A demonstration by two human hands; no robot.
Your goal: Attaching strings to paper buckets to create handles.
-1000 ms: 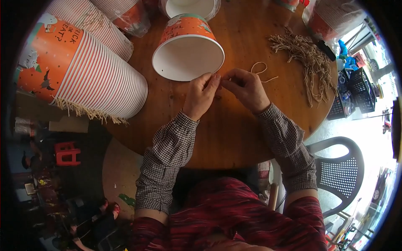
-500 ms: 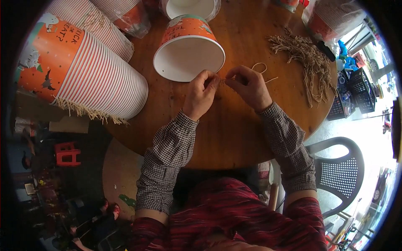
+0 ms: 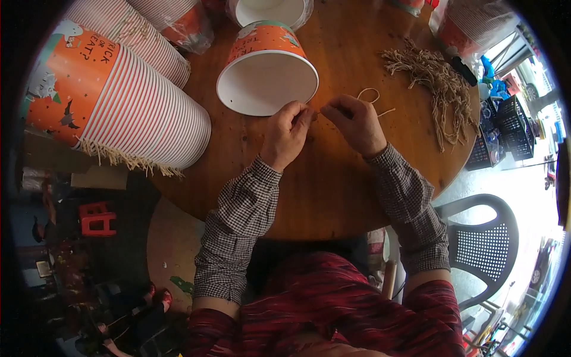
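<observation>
Close to the near rim of an orange paper bucket (image 3: 267, 38), my two hands work fingertip to fingertip. The bucket lies on its side, its white inside toward me. My left hand (image 3: 285, 135) is closed in a pinch just below the rim. A short gap to the right, my right hand (image 3: 358, 124) also pinches. A thin piece of twine (image 3: 377, 90) curls out behind the right hand as a loop and a loose end. The bit between the fingertips is too fine to follow clearly.
A tall stack of nested orange buckets (image 3: 148, 110) leans at the left, twine fringe beneath it. A bundle of cut twine (image 3: 443, 89) lies to the right on the round wooden table (image 3: 321, 202). Plastic-wrapped buckets (image 3: 470, 27) stand far right; a grey chair (image 3: 485, 250) is beside the table.
My right hand's fingers have drawn closer together, and its pinch looks tighter. The bucket has shifted very slightly left. My left hand stays nearly in place.
</observation>
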